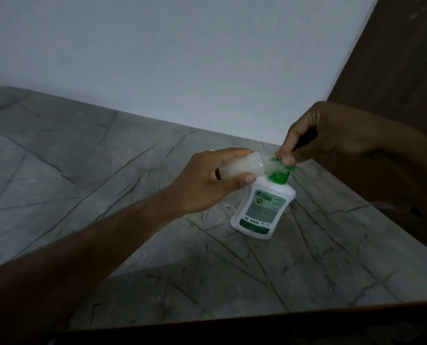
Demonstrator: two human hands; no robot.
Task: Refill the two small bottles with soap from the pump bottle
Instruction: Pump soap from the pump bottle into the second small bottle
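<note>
Two hands: both are over the far right part of the surface, meeting at the top of the pump bottle.
Left hand (207,181): curled round a small bottle, thumb along its near side and fingers over its far side; the forearm runs in from the lower left corner of the view.
Small bottle (235,168): clear and cloudy-looking, held tipped on its side, its mouth end pointing right and lying against the green pump top. How full it is cannot be told.
Right hand (317,135): comes in from the right, fingers bent downward, thumb and fingertips pinching at the pump head. Whether it presses down or only holds cannot be told.
Pump bottle (262,207): white body with a green and white label and a green band low down; it stands on the surface near the far right edge and reads as leaning, top toward the right. Its green collar shows just under the small bottle's mouth.
Pump head (281,165): green, mostly covered by the right fingertips; the spout is partly hidden where the small bottle meets it.
Clear thing beside the base (227,207): something small and see-through lies on the surface just left of the pump bottle, under the left wrist; too faint to say what it is.
Surface (83,183): grey stone look with dark veins, dark trim along its near edge.
Wall (182,58): plain and pale, behind the far edge.
Wooden panel (401,58): brown, at the right, by the far right corner.
Light: dim, so fine detail is lost.
</note>
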